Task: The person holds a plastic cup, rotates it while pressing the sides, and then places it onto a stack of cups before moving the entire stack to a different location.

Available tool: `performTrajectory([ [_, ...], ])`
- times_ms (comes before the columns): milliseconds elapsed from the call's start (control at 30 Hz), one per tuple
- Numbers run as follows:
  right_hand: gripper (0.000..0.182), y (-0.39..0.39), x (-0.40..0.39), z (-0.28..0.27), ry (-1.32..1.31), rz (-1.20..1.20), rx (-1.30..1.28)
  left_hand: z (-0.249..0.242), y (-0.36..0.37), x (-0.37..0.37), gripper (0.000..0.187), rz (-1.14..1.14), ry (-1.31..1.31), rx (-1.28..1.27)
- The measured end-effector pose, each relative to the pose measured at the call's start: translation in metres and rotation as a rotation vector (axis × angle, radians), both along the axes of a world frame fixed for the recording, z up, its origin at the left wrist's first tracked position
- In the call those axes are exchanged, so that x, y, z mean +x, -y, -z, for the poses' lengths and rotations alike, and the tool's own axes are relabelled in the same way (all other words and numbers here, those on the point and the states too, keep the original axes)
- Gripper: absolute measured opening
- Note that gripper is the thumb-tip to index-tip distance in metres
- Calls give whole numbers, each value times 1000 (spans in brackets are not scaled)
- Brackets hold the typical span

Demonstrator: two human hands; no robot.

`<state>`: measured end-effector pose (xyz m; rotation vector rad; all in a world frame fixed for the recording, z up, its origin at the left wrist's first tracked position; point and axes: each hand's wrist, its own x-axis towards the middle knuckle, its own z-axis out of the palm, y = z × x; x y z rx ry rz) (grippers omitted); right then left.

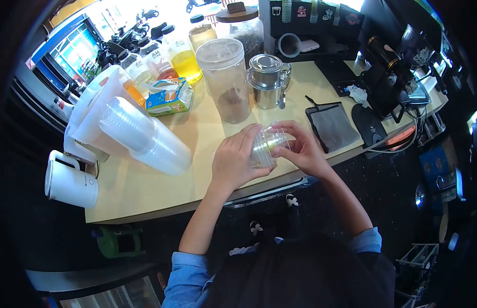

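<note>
Near the front edge of the wooden counter [197, 187], a short stack of clear plastic cups or lids [262, 147] is held between both hands. My left hand [236, 159] wraps round the stack from the left. On the other side, my right hand [299, 149] has its fingers and thumb curled on the stack's right end. Just behind the hands stands a clear lidded jar [227, 84] with brown powder low inside it. A metal drip filter on a metal cup [267, 84] is to the right of the jar.
Stacked plastic cups [146, 136] lean at left, near a white mug [71, 182] and a tissue box [169, 97]. Bottles [181, 54] stand at the back. A dark mesh pouch [333, 126] lies right, before a black machine [387, 82].
</note>
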<state>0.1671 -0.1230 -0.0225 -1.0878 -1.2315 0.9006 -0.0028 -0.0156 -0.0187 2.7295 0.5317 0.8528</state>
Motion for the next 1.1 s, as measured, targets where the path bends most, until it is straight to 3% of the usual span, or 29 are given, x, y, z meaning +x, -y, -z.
performTrajectory([
  [200,48,6,-1,-6,-178,-131,-18,-2,3,-2,80,30,15,16],
  [400,32,8,0,0,-107,-37,-1,-5,2,-3,74,24,-62,-2],
  [467,17,12,1,-3,-78,79,-3,-6,3,-3,72,22,-66,7],
  [567,9,17,8,1,24,183,-46,-4,3,-3,71,29,-62,13],
  [700,9,18,11,6,11,176,-38,-5,3,-3,70,29,-70,26],
  [1100,32,23,-4,22,47,149,95,-9,3,-3,66,22,-108,-21],
])
